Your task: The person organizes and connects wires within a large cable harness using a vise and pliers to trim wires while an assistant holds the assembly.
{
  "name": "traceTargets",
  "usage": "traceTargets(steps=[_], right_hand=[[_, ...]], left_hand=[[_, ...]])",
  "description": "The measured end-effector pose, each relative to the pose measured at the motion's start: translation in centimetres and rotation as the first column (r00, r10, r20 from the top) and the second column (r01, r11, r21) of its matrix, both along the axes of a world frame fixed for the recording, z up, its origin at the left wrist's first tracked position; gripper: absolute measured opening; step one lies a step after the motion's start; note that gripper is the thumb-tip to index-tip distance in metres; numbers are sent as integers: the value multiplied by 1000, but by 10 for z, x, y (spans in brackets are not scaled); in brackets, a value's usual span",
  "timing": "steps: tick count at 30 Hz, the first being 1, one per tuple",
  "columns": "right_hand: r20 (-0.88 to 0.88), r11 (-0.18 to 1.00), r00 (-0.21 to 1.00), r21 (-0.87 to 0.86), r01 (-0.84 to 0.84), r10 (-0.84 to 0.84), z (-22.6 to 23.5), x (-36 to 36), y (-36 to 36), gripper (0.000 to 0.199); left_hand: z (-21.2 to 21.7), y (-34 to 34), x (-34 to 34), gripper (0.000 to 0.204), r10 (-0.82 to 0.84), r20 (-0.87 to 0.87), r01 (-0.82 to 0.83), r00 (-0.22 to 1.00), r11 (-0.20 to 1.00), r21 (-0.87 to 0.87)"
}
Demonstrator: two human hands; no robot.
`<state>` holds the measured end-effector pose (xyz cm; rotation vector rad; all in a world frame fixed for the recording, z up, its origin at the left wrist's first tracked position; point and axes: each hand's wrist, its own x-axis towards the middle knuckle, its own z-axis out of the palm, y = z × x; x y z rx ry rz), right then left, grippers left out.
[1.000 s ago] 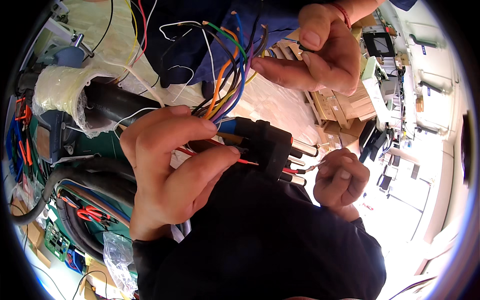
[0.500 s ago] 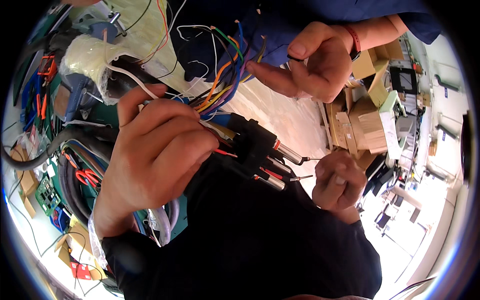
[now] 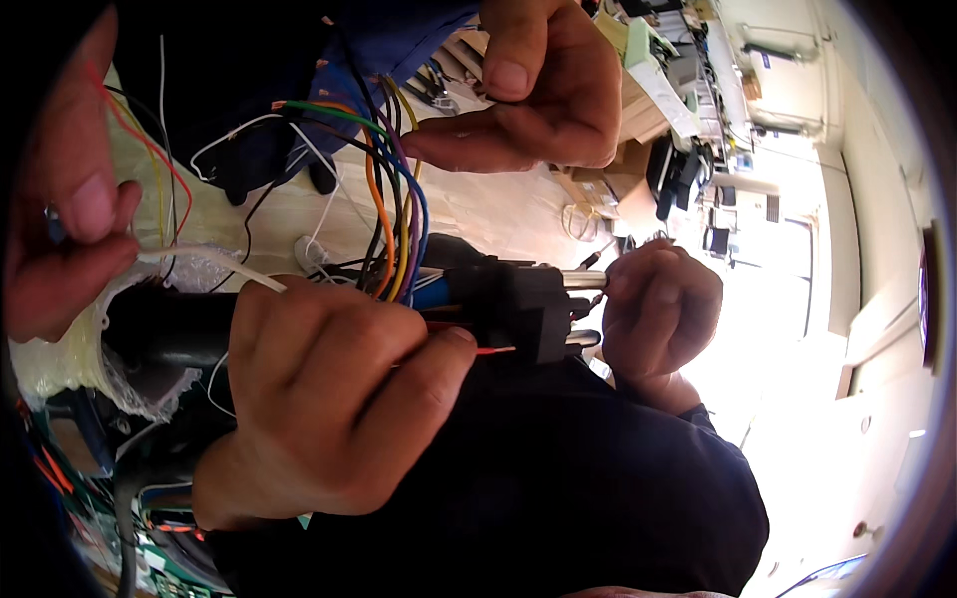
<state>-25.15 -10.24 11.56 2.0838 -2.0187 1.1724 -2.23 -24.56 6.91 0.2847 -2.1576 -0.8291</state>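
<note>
a: two hands of mine sit in the middle of the view. my left hand (image 3: 334,399) is curled tight around a black plug block (image 3: 518,309), thumb and fingers closed over its rear end, where a bundle of coloured wires (image 3: 394,199) enters.

b: where is the block exactly?

a: centre of the picture, lying sideways in front of my dark shirt (image 3: 558,478). its metal pins (image 3: 583,281) point toward my right hand (image 3: 658,309).

b: and that hand?

a: it is closed into a loose fist right at the pin ends, fingertips touching the upper pin. i cannot tell whether it pinches anything else.

b: what about the wires?

a: orange, green, blue, purple, yellow and black strands arch up from the block toward the top of the view. a thin red wire (image 3: 493,350) pokes out just under my left thumb.

b: anyone else?

a: yes. another person's hand (image 3: 543,90) hangs at the top, fingers pinched together near the wire bundle. a further hand (image 3: 65,199) fills the left edge, beside a white cable tie (image 3: 214,264) and a thick black hose (image 3: 164,329) wrapped in clear plastic.
</note>
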Motion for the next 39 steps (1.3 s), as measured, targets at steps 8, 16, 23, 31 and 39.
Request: traceTargets(steps=[8, 16, 23, 31, 39], right_hand=[[-110, 993, 988, 38, 115, -110, 5, 24, -1, 20], [-94, 992, 993, 92, 81, -73, 8, 26, -3, 22], [-67, 997, 996, 51, 60, -57, 3, 22, 1, 22], [-3, 1000, 1000, 6, 9, -9, 2, 21, 3, 17], [25, 1000, 1000, 15, 18, -18, 2, 23, 2, 14]], left_hand=[[-8, 4, -2, 20, 35, -97, -38, 995, 999, -28], [-12, 9, -5, 17, 62, -68, -69, 996, 992, -108], [-13, 12, -8, 16, 75, -57, -84, 996, 981, -176], [-13, 14, -8, 16, 90, -56, -100, 994, 975, -197], [-10, 14, -7, 15, 92, -38, -97, 995, 977, -192]])
